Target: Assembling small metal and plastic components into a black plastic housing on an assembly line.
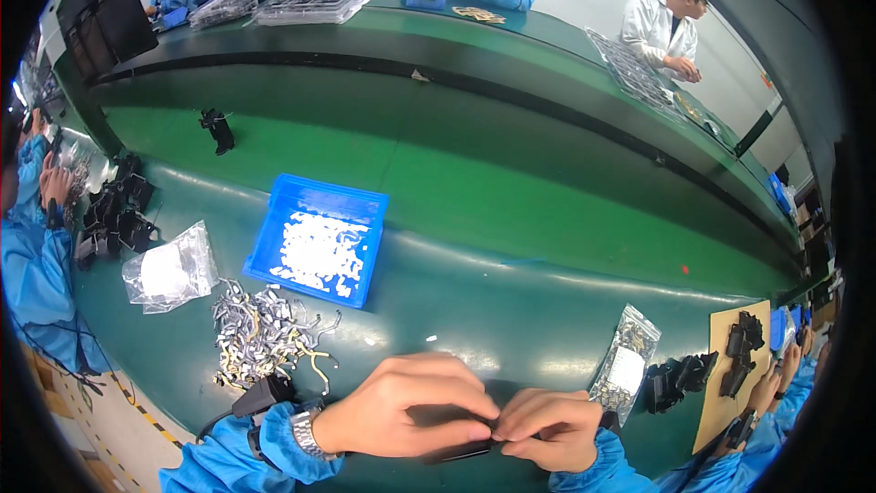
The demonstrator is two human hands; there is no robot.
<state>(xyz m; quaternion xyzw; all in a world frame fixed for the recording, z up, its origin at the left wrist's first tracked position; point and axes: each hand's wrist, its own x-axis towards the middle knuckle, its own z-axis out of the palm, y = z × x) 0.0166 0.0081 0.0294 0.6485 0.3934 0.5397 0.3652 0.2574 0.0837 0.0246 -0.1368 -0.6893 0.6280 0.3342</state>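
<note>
My left hand (411, 409) and my right hand (553, 427) meet above the near edge of the green table. Curled around a small black part (464, 451), the left fingers and thumb hide most of it. At its right end my right hand is pinched closed, fingertips against the left ones; anything between them is too small or hidden to name. Left of my hands lies a heap of short grey and yellowish cable pieces (260, 333). Beyond it stands a blue bin (360, 260) with many small white pieces (319, 251) inside.
Clear bags (172, 269) (626, 361) lie left and right. Black parts are piled at the far left (117, 205) and beside a cardboard sheet (707, 429) at right. One black part (217, 131) lies farther off. Co-workers sit at both sides and across the table.
</note>
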